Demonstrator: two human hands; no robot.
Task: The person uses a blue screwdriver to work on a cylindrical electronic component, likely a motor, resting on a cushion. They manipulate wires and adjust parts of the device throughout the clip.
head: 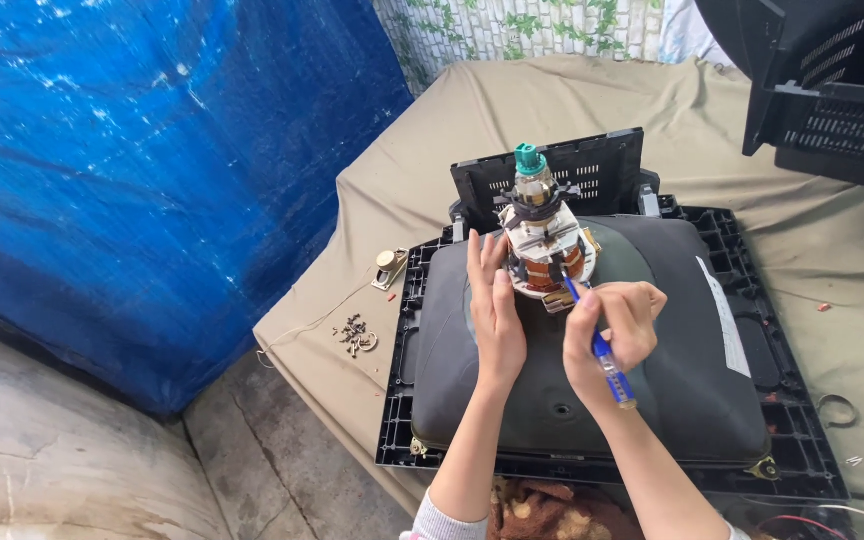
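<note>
Up on the big grey picture tube (592, 390), both hands work at the coil part (544, 255) sticking up from its middle. The left hand (497, 310) is flat, fingers straight and together, its side pressed on the tube just beside the coil. The right hand (617, 335) is curled tight around a blue screwdriver (597, 345), whose tip touches the coil's bottom edge. Little screws (355, 335) lie on the tan cloth (402, 180).

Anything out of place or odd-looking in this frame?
Nothing looks damaged. A small pile of loose screws lies on the tan cloth left of the picture tube. The right hand holds a blue screwdriver.
</note>
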